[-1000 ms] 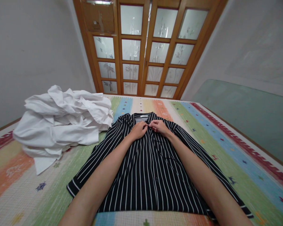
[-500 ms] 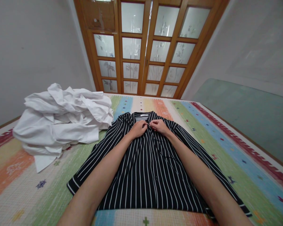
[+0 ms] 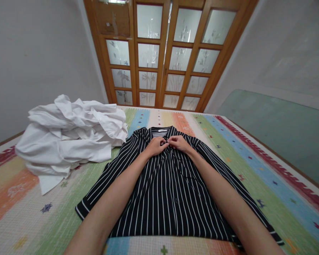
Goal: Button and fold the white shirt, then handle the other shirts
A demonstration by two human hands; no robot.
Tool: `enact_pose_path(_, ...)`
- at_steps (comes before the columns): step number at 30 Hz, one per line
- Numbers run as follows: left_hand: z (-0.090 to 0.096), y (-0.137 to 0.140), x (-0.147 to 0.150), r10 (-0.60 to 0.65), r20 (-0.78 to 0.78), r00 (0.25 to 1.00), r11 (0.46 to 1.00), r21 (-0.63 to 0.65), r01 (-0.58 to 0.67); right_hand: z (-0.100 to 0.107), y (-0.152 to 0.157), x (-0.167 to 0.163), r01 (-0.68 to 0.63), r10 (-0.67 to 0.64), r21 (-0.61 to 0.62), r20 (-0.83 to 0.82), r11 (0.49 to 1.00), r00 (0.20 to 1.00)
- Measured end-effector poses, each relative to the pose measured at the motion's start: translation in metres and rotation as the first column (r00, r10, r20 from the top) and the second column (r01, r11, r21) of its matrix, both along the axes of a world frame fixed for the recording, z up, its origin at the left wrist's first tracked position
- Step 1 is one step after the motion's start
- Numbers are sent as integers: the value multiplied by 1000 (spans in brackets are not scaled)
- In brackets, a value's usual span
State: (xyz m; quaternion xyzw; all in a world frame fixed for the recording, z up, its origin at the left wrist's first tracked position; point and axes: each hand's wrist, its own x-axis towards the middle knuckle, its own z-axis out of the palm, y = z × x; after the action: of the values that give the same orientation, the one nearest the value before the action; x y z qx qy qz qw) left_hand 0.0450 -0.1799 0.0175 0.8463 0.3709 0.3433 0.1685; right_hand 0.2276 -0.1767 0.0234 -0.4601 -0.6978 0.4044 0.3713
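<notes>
A black shirt (image 3: 159,198) with white stripes lies face up, its collar at the far end and its sleeves spread to both sides. Just below the collar, my left hand (image 3: 157,146) pinches the front edge of the shirt with thumb and forefinger. Close against it, my right hand (image 3: 179,143) also pinches the cloth at the front opening. The fingertips of both hands nearly meet there, and any button between them is too small to make out. Fine creases run down from the pinched spot.
Crumpled white cloth (image 3: 71,138) is heaped left of the shirt. Under everything lies a colourful striped cover (image 3: 255,170) with small figures. Wooden doors with glass panes (image 3: 149,55) stand at the far end, between grey walls. A pale green board (image 3: 279,120) rises along the right edge.
My fingertips have drawn slightly closer together at the shirt front, the left hand shifting a little right. The shirt and white cloth have stayed in place.
</notes>
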Motion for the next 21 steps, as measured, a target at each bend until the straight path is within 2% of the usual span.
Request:
enact_pose_path(6,1,0,0,-3,8,1000,1000,-11,3,0,-1,-3,2,-2,4,8,1000,1000)
enact_pose_path(13,1,0,2,83,169,982,995,-61,-74,-5,-1,-7,158,-168,-73,-163,985,972)
enact_pose_path(17,2,1,2,170,264,949,985,-80,-154,-8,3,-2,206,-226,-102,-249,973,942)
enact_pose_path(21,5,0,-1,185,305,934,978,-150,-145,-9,7,3,218,-243,-116,-295,969,924)
